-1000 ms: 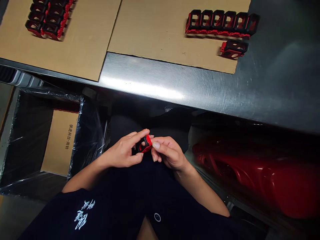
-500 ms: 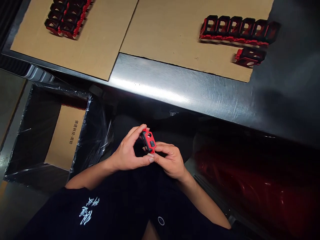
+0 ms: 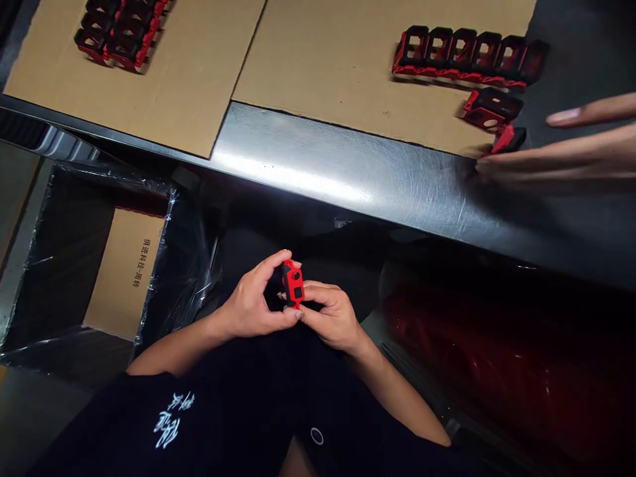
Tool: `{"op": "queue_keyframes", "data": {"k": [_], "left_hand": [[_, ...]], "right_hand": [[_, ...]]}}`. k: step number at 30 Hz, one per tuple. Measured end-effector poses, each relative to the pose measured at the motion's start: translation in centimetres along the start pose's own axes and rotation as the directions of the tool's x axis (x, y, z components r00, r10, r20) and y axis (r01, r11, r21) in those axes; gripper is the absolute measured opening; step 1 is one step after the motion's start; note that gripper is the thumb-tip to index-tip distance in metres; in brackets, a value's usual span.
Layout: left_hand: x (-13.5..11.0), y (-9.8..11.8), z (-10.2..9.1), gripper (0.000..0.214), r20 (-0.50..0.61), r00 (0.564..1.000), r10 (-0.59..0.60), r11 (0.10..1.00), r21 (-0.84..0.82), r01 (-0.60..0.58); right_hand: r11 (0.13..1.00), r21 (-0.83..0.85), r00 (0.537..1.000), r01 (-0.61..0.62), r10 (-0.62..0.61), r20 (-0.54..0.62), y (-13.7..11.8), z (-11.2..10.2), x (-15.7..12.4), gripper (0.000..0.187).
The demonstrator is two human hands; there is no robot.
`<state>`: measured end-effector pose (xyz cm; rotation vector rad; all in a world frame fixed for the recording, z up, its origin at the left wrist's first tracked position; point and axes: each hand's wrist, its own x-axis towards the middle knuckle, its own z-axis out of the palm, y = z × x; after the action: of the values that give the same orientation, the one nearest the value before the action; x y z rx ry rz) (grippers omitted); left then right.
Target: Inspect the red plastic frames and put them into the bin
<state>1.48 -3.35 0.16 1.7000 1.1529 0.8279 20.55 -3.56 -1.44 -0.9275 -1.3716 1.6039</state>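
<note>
In front of my body, a small red-and-black plastic housing (image 3: 295, 283) is held up between both hands. Its red face shows a round hole and a dark square. My left hand (image 3: 251, 298) grips it by its two ends, fingers at the upper end and thumb at the lower. On the other side, my right hand (image 3: 332, 317) pinches its lower right part between thumb and fingers, and the fingertips are partly hidden.
Rows of similar housings (image 3: 462, 56) stand on cardboard (image 3: 308, 66) over the metal table (image 3: 298, 149), with another group (image 3: 122, 33) at left. A co-worker's hand (image 3: 571, 152) reaches in at a red-black piece (image 3: 509, 139). A plastic-lined bin (image 3: 30, 278) stands below left.
A co-worker's hand has come in from the right, and a red-black piece now shows at its fingers. The housing in my hands has turned slightly more upright. The whole view has shifted a little.
</note>
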Motion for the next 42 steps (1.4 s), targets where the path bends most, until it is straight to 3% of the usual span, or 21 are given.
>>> {"op": "queue_keyframes", "data": {"k": [5, 9, 13, 16, 20, 23, 26, 30, 34, 37, 42], "left_hand": [[-0.6, -0.4, 0.3, 0.085, -0.002, 0.999, -0.037, 0.994, -0.108, 0.036], [-0.8, -0.6, 0.2, 0.086, -0.006, 1.0, 0.016, 1.0, -0.002, -0.016], [-0.8, -0.9, 0.6, 0.087, -0.053, 0.987, 0.151, 0.974, 0.178, -0.139], [-0.5, -1.1, 0.8, 0.085, -0.09, 0.948, 0.307, 0.912, 0.314, -0.265], [-0.2, -1.2, 0.5, 0.086, -0.033, 0.909, 0.416, 0.835, 0.41, -0.367], [-0.1, -1.2, 0.2, 0.084, -0.005, 0.912, 0.409, 0.823, 0.434, -0.367], [-0.1, -0.9, 0.2, 0.082, -0.015, 0.911, 0.412, 0.835, 0.408, -0.371], [0.0, 0.0, 0.2, 0.078, -0.044, 0.957, 0.286, 0.918, 0.298, -0.26], [0.0, 0.7, -0.1, 0.078, -0.027, 0.997, 0.069, 0.979, 0.194, -0.063], [0.0, 0.9, -0.2, 0.078, -0.041, 0.999, 0.015, 0.985, 0.17, -0.008], [0.1, 0.8, -0.4, 0.078, -0.016, 0.998, -0.063, 0.987, 0.144, 0.065]], "right_hand": [[0.998, -0.06, 0.998, -0.013, 0.016, 0.056, -0.3, -0.7, 0.2, 0.012], [0.994, -0.036, 0.993, -0.107, 0.104, -0.061, -0.7, -1.7, -0.1, 0.016], [0.989, 0.075, 0.985, -0.129, 0.136, -0.106, -1.6, -1.4, -0.4, 0.03], [0.996, -0.053, 0.988, -0.078, 0.07, -0.138, -2.2, -0.5, -0.2, 0.04], [0.982, -0.182, 0.983, -0.045, 0.012, -0.181, -2.3, 0.1, 0.0, 0.034], [0.992, -0.078, 0.981, -0.096, 0.081, -0.178, -1.8, -0.2, -0.1, 0.03], [0.947, 0.197, 0.954, -0.254, 0.28, -0.112, -1.2, -0.5, -0.2, 0.031], [0.748, 0.502, 0.875, -0.434, 0.483, 0.037, -0.5, -0.4, 0.0, 0.034], [0.59, 0.616, 0.808, -0.521, 0.575, 0.133, 0.0, 0.1, 0.2, 0.034], [0.533, 0.646, 0.787, -0.546, 0.591, 0.178, 0.4, 0.2, 0.1, 0.033], [0.526, 0.649, 0.788, -0.549, 0.585, 0.191, 0.7, 0.1, -0.1, 0.04]]}}
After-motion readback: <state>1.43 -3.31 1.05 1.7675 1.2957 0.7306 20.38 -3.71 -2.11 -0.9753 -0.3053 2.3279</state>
